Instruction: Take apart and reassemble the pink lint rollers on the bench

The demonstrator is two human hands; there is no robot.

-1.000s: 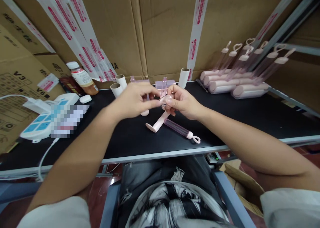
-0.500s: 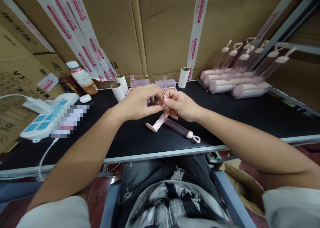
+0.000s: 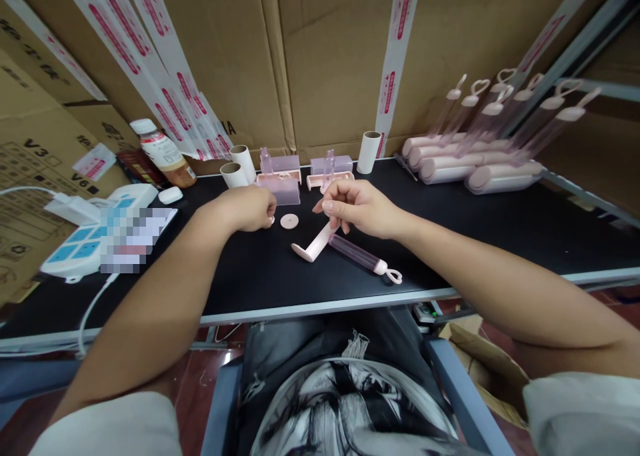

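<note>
Left of the pale-pink plastic disc [image 3: 289, 222], the left hand [image 3: 251, 208] curls its fingers at a small pale piece [image 3: 272, 221], likely a pick-up needing precision; grasp unclear, like the right hand's [image 3: 361, 206].

Three hollow white cylinders with brown insides [image 3: 369, 155] stand on the black table [image 3: 253, 276], two at ten o'clock and one between one and two, alongside three translucent purple plastic blocks [image 3: 286, 193] and two pale-pink plastic trays [image 3: 345, 177], ten to twelve. One flat pale-pink disc [image 3: 289, 221] lies at nine, one pale-pink L-shaped plastic piece [image 3: 319, 244] at six and one slim purple tube with a heart-shaped loop [image 3: 357, 251] at four. Seven looped caps [image 3: 493, 109] show at two; the pale-pink cylinders [image 3: 487, 179] beneath overlap too much to count.
</note>
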